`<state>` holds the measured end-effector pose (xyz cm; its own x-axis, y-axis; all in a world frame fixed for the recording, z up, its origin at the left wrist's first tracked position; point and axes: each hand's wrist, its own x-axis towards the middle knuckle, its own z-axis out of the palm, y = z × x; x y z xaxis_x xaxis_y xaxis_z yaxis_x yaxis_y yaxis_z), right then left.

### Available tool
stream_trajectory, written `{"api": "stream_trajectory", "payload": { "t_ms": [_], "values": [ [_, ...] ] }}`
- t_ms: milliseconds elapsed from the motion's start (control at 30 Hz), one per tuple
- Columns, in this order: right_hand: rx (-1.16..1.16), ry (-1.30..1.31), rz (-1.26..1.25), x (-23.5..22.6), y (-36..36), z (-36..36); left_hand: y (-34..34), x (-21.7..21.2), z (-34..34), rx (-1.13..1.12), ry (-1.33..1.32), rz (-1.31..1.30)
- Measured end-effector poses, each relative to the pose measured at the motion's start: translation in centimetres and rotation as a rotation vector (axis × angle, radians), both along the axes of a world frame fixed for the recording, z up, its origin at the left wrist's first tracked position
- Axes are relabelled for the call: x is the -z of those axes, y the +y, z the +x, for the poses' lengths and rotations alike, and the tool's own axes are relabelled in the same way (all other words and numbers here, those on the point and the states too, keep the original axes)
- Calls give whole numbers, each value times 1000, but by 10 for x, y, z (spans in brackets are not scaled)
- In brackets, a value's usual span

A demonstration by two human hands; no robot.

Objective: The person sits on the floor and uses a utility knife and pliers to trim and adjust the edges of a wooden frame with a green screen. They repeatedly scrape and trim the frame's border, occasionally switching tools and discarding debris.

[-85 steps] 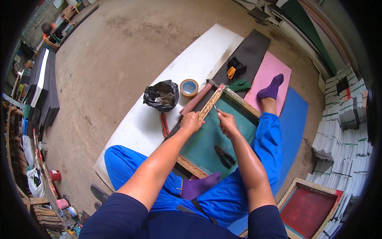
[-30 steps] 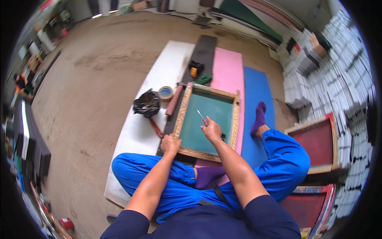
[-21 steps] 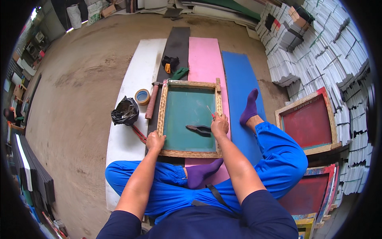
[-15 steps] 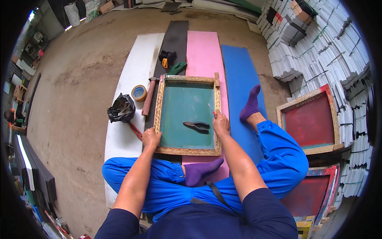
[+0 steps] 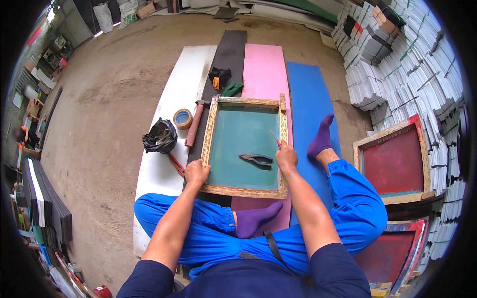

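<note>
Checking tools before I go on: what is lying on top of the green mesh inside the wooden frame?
A pair of pliers lies flat on the green mesh of the wooden frame, near the right hand. Nothing else shows on the mesh; whatever is beneath it is hidden.

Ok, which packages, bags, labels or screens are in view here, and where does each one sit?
Wooden-framed screen: rectangular, green mesh, on the mats before the person, left hand on its near left corner, right hand at its right rail.
Red-mesh framed screen: leaning at the right.
Black plastic bag: crumpled, on the white board.
Stacked white bundles: upper right.
No readable labels.
</note>
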<state>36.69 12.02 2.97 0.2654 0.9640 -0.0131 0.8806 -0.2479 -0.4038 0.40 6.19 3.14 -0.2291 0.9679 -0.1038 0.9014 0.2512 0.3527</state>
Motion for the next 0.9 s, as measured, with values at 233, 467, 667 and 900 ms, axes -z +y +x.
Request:
{"api": "stream_trajectory", "payload": {
  "t_ms": [233, 467, 667, 900],
  "values": [
    [10, -35, 10, -3, 7, 38, -11, -6, 35, 12, -47, -21],
    [6, -55, -3, 25, -33, 62, -45, 12, 53, 18, -128, -101],
    [-10, -39, 18, 18, -44, 61, -50, -3, 51, 7, -153, -168],
    [36, -81, -52, -1, -42, 45, -37, -16, 41, -51, -208, -279]
  ]
}}
